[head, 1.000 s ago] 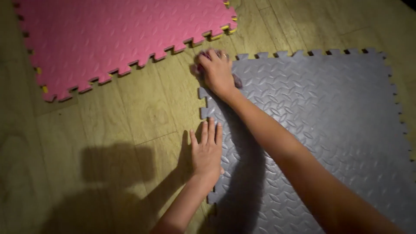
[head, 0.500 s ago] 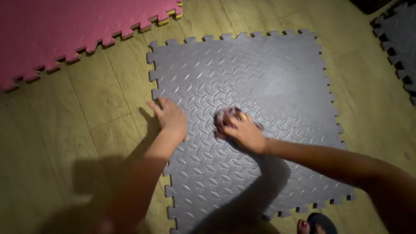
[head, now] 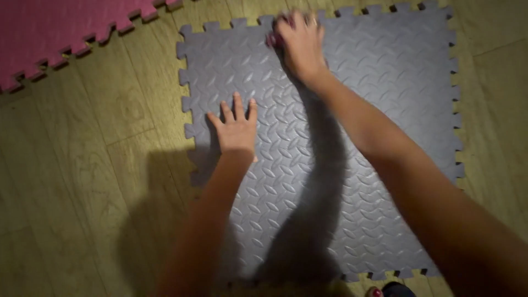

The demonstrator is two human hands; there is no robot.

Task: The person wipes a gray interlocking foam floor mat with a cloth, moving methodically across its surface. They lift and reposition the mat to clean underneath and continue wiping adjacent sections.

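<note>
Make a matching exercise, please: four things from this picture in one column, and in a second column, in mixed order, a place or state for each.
Things:
1. left hand
2. right hand
3. grey foam mat
4. pink foam mat

Places or states:
A. lies at the upper left corner of the view
B. pressed flat, fingers spread, near the grey mat's left edge
C. lies on the wooden floor under both hands
D. at the grey mat's far edge, over a small, blurred dark reddish thing

Pairs: 1-B, 2-D, 3-C, 4-A
</note>
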